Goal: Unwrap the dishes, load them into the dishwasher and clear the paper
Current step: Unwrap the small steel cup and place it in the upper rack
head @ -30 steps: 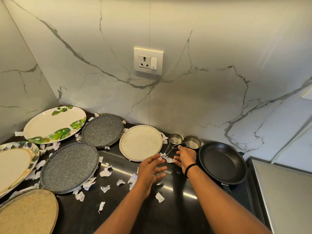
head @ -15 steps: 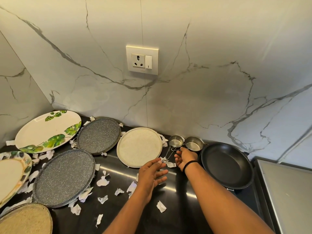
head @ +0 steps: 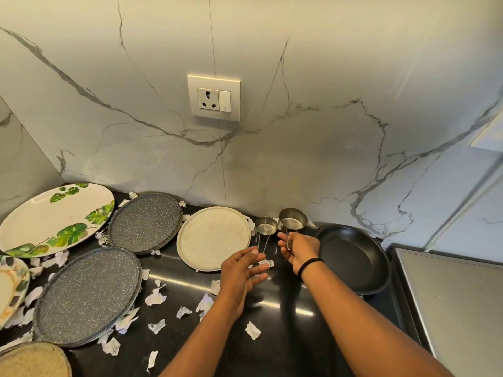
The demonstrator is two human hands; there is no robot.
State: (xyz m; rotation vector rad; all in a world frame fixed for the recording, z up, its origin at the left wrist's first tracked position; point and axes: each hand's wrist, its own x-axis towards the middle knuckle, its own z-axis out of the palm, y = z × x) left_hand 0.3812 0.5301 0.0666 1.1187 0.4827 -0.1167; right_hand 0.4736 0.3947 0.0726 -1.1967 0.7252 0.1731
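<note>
Head view: 2 small stainless-steel measuring cups with thin wire handles stand at the back of the glossy black countertop, against the marble wall, between a round cream speckled plate and a black non-stick frying pan. The smaller steel cup has its wire handle running toward the camera, ending just beyond the left hand, whose fingers are spread loosely and hold nothing. The larger steel cup sits just behind the right hand; its handle runs down into that hand's curled fingers, which look to be pinching it, though contact is hard to confirm. The right hand is nearer both cups, palm turned inward, forearm angled in from the lower right. Torn white paper scraps litter the counter around 2 dark grey speckled plates and a white leaf-patterned plate. No dishwasher is in sight.
</note>
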